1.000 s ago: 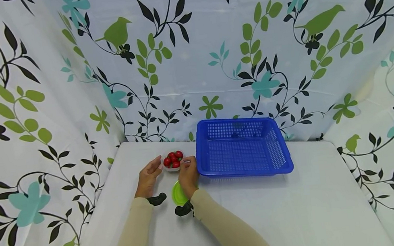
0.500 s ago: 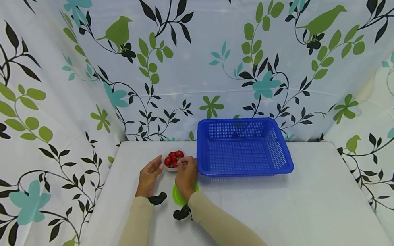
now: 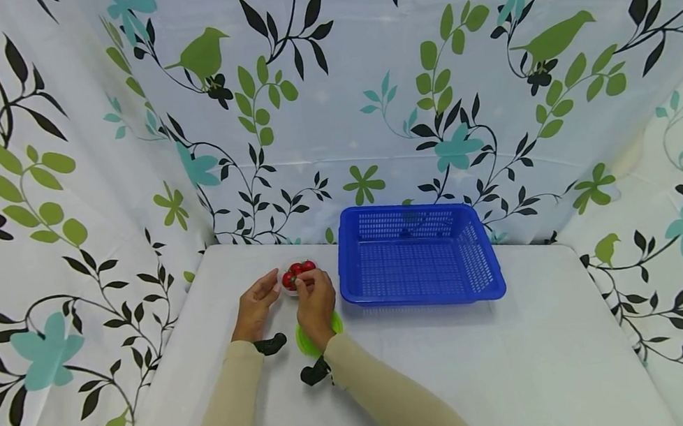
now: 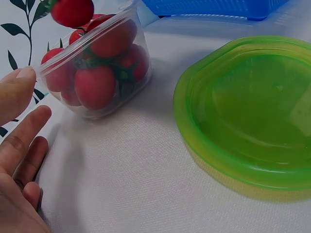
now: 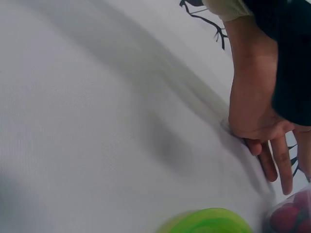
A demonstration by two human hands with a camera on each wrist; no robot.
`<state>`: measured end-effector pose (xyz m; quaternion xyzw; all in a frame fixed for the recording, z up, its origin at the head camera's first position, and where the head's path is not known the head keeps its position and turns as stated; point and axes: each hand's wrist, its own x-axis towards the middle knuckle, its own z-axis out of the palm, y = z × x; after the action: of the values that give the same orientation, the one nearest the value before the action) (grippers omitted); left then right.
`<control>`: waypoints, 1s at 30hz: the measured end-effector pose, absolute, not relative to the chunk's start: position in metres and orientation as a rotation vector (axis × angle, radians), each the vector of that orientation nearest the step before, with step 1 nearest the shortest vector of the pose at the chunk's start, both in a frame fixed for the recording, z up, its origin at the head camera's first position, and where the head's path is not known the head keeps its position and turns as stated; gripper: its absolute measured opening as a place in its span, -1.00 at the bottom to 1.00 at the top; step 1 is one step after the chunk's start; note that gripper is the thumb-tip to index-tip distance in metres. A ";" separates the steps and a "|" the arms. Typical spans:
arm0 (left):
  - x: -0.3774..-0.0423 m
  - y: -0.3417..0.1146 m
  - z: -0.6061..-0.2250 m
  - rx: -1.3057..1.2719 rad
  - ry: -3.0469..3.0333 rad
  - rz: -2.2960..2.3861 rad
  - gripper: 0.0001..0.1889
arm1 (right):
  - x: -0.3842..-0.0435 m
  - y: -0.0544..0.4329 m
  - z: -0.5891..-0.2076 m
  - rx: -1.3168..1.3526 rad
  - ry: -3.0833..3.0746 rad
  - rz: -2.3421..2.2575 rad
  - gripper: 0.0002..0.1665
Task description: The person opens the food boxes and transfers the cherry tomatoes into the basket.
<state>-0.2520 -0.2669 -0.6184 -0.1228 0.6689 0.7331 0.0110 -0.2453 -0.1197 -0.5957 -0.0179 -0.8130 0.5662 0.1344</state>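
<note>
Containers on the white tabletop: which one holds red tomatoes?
The small clear plastic tub near the left hand: round red tomatoes show through its wall. The blue perforated plastic basket and round green plastic dish show none.

1. Tomatoes [image 4: 95,87]: taut, smooth red skins, shiny where bare; the green stem bits look dull beside them.
2. Clear box [image 4: 87,41]: thin, see-through plastic; glossy, its rim catching pale streaks of light.
3. Green dish [image 4: 262,107]: translucent plastic; smooth and glossy, brightest along the rounded rim.
4. Blue basket [image 3: 416,260]: moulded plastic, pierced all over into a mesh; smooth rim with a soft sheen.
5. White table cover [image 4: 121,179]: cloth-like, matt; a fine woven grain shows up close.
6. Printed hangings [image 3: 329,102]: thin sheeting, softly creased; whether cloth or plastic, I can't tell.
7. Beige sleeves [image 3: 229,394]: matt cloth, fairly smooth.
</note>
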 end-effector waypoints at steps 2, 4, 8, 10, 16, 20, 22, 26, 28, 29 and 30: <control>-0.252 -0.266 -0.617 -0.378 2.097 2.278 -0.44 | -0.245 -0.118 -0.592 -0.017 -2.343 1.656 -0.91; -0.252 -0.266 -0.616 -0.374 2.101 2.274 -0.44 | -0.245 -0.116 -0.587 0.020 -2.330 1.666 -0.91; -0.253 -0.265 -0.614 -0.364 2.092 2.279 -0.44 | -0.247 -0.112 -0.575 0.082 -2.302 1.678 -0.90; -0.253 -0.265 -0.614 -0.363 2.083 2.280 -0.43 | -0.249 -0.109 -0.568 0.112 -2.287 1.683 -0.91; -0.254 -0.265 -0.613 -0.399 2.029 2.285 -0.42 | -0.250 -0.099 -0.550 0.140 -2.300 1.693 -0.92; -0.254 -0.266 -0.614 -0.395 2.056 2.261 -0.42 | -0.252 -0.091 -0.544 0.155 -2.283 1.683 -0.92; -0.253 -0.265 -0.614 -0.384 2.082 2.249 -0.42 | -0.254 -0.086 -0.543 0.160 -2.266 1.683 -0.91; -0.251 -0.265 -0.615 -0.370 2.126 2.235 -0.44 | -0.261 -0.075 -0.540 0.159 -2.228 1.671 -0.91; -0.251 -0.265 -0.616 -0.376 2.136 2.241 -0.44 | -0.265 -0.069 -0.538 0.165 -2.202 1.653 -0.92; -0.251 -0.265 -0.616 -0.381 2.138 2.240 -0.44 | -0.267 -0.066 -0.537 0.162 -2.198 1.642 -0.93; -0.251 -0.265 -0.616 -0.380 2.138 2.237 -0.44 | -0.269 -0.063 -0.536 0.162 -2.191 1.633 -0.93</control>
<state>-0.2506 -0.2646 -0.6161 -0.1220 0.6858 0.7174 0.0118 -0.2690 -0.0633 -0.5365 0.0581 -0.7841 0.5844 0.2005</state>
